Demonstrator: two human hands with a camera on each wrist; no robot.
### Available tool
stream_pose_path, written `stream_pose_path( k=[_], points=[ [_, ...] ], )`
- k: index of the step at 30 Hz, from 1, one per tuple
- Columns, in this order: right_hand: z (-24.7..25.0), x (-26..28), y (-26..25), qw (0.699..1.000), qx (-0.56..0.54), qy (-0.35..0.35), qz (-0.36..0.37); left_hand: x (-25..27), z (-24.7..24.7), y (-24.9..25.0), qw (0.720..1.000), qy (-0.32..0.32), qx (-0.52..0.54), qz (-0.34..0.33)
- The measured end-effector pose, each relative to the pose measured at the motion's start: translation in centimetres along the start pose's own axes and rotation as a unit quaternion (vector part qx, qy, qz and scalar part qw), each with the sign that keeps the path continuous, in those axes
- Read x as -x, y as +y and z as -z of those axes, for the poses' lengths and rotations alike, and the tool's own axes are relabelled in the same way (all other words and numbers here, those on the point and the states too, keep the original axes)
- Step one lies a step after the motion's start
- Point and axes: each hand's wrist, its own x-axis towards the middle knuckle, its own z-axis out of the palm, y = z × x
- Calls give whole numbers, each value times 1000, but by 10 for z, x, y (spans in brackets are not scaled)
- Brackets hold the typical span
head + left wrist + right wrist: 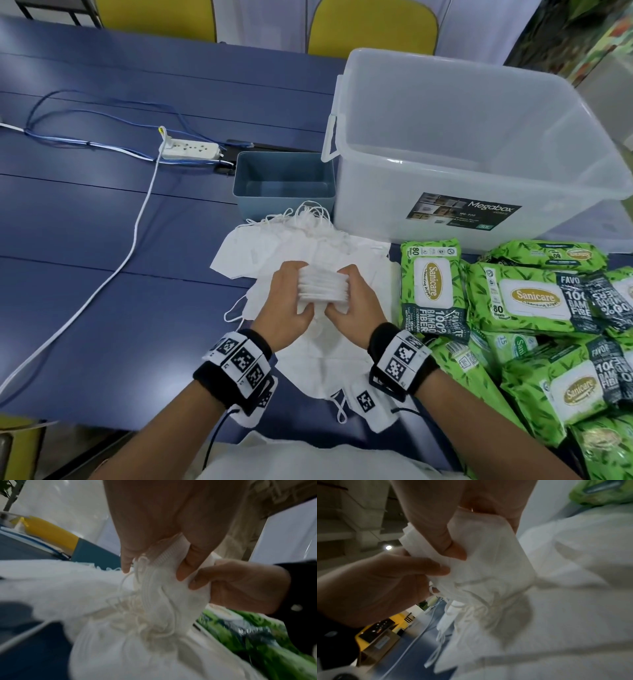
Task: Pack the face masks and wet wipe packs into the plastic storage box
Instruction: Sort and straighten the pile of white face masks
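Note:
A stack of white face masks (322, 286) is squeezed upright between both hands over a loose pile of masks (301, 240) on the blue table. My left hand (291, 301) grips the stack's left side, and my right hand (352, 301) grips its right side. The left wrist view has my left hand (154, 563) curled over the stack (168, 582), with ear loops hanging below. In the right wrist view my right hand (453, 550) pinches the stack (488, 561). Green wet wipe packs (534, 301) lie heaped at the right. The clear plastic storage box (479, 192) stands open behind them, nothing showing inside.
A small blue-grey bin (284, 178) stands left of the storage box. A white power strip (190, 150) with cables (130, 246) lies on the table (85, 222) at the left. Yellow chairs (373, 27) stand beyond the far edge.

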Motion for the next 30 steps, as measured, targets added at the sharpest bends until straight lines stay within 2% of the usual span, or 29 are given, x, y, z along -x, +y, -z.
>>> stream_pose_path(
  k=[3, 6, 9, 13, 15, 20, 22, 26, 30],
  points=[
    [-8, 0, 13, 999, 16, -14, -32, 6, -13, -13, 999, -25, 3, 39],
    [-9, -3, 18, 999, 27, -22, -29, 4, -17, -21, 997, -21, 52, 60],
    [-8, -8, 16, 998, 45, -18, -26, 2, -14, -20, 995, -10, 57, 87],
    [-6, -11, 8, 997, 70, -13, -9, 1, -5, -14, 998, 29, 35, 44],
    [-7, -10, 8, 998, 69, -13, -8, -1, -1, -11, 998, 5, 50, 44],
    [-9, -4, 16, 996, 66, -49, -17, 1, 1, -20, 992, -33, 53, 109],
    [-4, -4, 12, 998, 33, -39, -30, 2, 4, -20, 987, -15, 89, 135],
    [2, -17, -13, 990, -119, 12, -71, -2, 18, -7, 961, 85, 215, 153],
    [-13, -30, -39, 970, -228, -6, -87, -7, 35, 6, 932, 132, 291, 169]
  ],
)
